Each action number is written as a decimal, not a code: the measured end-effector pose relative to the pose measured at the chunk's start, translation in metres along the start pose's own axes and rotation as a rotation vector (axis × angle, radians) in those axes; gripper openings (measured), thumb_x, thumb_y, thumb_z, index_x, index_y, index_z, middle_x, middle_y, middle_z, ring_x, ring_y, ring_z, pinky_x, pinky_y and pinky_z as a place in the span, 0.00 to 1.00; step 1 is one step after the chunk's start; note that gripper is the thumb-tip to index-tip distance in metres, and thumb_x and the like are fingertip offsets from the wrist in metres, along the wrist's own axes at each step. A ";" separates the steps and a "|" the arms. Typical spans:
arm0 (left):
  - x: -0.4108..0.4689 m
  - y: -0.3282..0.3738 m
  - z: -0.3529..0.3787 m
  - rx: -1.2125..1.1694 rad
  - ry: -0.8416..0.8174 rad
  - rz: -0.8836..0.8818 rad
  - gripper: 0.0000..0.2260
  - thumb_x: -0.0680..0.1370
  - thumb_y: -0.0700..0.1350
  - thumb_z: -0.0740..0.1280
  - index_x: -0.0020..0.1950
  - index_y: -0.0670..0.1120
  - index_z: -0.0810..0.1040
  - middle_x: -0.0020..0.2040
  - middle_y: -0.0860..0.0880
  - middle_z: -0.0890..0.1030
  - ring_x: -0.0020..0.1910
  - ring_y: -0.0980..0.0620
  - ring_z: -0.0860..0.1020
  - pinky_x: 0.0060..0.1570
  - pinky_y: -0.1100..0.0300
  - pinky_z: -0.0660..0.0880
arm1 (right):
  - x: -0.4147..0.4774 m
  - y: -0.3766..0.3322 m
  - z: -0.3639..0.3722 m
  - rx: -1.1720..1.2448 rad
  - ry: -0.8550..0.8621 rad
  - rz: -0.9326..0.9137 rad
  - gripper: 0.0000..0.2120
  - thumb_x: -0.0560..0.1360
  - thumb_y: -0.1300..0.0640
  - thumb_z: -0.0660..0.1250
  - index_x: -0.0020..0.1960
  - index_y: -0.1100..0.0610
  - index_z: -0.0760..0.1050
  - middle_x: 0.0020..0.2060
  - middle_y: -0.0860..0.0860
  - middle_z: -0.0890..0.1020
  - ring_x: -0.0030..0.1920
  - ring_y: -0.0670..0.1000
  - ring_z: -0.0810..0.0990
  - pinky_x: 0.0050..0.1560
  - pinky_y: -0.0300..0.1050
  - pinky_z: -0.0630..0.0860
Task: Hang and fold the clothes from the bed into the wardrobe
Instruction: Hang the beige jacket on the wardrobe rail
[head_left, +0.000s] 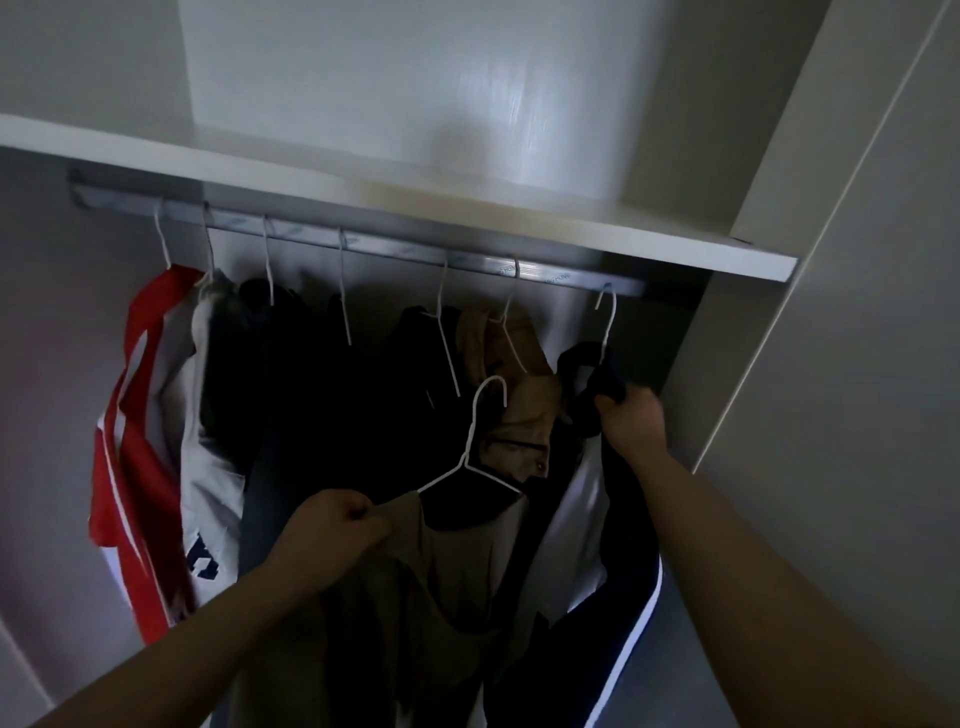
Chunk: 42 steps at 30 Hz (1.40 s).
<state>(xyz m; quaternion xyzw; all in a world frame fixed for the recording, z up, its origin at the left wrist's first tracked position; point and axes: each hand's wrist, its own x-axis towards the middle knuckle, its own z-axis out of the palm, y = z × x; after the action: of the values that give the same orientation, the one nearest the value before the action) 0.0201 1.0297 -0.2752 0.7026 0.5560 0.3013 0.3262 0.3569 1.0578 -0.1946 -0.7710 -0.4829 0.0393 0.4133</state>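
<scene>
I face the open wardrobe. My left hand (337, 525) grips the shoulder of a tan garment (447, 561) that sits on a white wire hanger (480, 441); the hanger's hook is free, below the metal rail (363, 241). My right hand (631, 421) holds the dark collar of a navy and white garment (587, 519) hanging at the rail's right end. Several other clothes hang on white hangers along the rail, among them a red and white shirt (135, 467) at the left and a beige piece (514, 374) just behind the free hook.
A white shelf (467, 213) runs right above the rail. The wardrobe's right side panel (753, 312) stands close beside my right hand, and the left wall (47, 364) bounds the hanging space. A gap on the rail shows between the beige piece and the navy one.
</scene>
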 end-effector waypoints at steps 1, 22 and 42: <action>0.005 0.000 0.002 0.002 -0.002 0.003 0.10 0.75 0.47 0.70 0.40 0.40 0.82 0.37 0.40 0.82 0.38 0.44 0.80 0.37 0.56 0.73 | 0.007 0.002 0.002 0.013 0.007 -0.010 0.11 0.77 0.62 0.64 0.52 0.71 0.77 0.46 0.66 0.81 0.48 0.63 0.80 0.40 0.46 0.70; 0.052 0.007 0.034 -0.115 -0.045 -0.067 0.13 0.74 0.45 0.72 0.30 0.42 0.78 0.24 0.52 0.73 0.25 0.58 0.71 0.29 0.63 0.66 | 0.094 0.028 0.041 -0.119 -0.129 0.076 0.17 0.81 0.60 0.57 0.67 0.65 0.71 0.66 0.64 0.73 0.65 0.63 0.73 0.62 0.49 0.69; -0.020 -0.006 -0.019 -0.119 0.012 -0.122 0.09 0.75 0.45 0.71 0.37 0.43 0.82 0.35 0.43 0.83 0.38 0.47 0.81 0.39 0.58 0.74 | -0.030 0.035 0.081 0.071 -0.494 0.054 0.09 0.78 0.57 0.64 0.57 0.57 0.73 0.53 0.55 0.77 0.51 0.51 0.74 0.47 0.39 0.68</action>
<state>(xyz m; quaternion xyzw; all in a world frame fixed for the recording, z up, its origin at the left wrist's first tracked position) -0.0021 1.0136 -0.2693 0.6448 0.5810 0.3178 0.3817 0.3286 1.0766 -0.2819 -0.7355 -0.5468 0.2547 0.3084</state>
